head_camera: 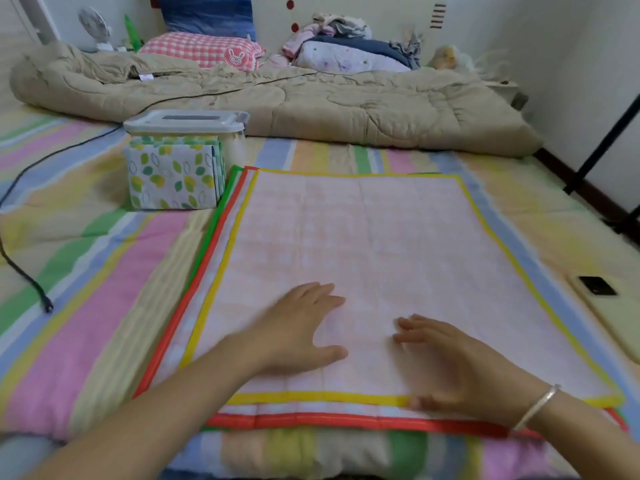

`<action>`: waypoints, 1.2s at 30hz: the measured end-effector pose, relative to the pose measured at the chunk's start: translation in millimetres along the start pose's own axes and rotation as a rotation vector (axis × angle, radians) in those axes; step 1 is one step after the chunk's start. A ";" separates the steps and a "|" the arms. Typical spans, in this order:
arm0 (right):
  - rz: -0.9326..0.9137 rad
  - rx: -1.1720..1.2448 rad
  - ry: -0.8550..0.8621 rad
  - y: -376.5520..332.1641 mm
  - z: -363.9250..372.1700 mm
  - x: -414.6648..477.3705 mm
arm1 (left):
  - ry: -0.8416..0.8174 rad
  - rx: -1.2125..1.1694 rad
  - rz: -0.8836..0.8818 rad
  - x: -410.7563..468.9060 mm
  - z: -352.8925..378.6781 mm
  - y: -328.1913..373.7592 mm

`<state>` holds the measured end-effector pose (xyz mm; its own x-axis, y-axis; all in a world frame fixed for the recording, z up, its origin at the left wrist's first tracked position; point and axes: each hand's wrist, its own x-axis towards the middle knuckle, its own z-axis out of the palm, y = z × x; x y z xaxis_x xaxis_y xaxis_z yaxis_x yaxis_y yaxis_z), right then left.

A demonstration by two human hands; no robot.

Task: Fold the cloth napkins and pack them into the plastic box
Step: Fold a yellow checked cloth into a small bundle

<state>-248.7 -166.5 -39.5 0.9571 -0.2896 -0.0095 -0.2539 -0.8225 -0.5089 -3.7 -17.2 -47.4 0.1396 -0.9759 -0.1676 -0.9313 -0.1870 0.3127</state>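
A pale pink cloth napkin with a yellow border lies spread flat on top of a stack. Under it show a red-bordered napkin and a green-bordered one. My left hand rests flat on the near part of the top napkin, fingers straight. My right hand lies flat beside it, thumb at the yellow front edge. The clear plastic box stands at the back left with a grey lid on top and folded leaf-print napkins inside.
Everything sits on a striped pastel bedsheet. A black cable runs along the left. A phone lies at the right edge. A beige quilt, pillows and clothes fill the back.
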 end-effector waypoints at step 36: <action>0.275 -0.338 0.270 14.0 -22.8 133.7 | 0.282 0.053 -0.166 31.4 -56.9 -4.1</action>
<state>-127.5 -227.8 -28.3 0.7897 -0.5968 0.1419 -0.5647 -0.7976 -0.2121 23.6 -53.5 -0.7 0.3718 -0.9267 0.0551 -0.9030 -0.3473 0.2528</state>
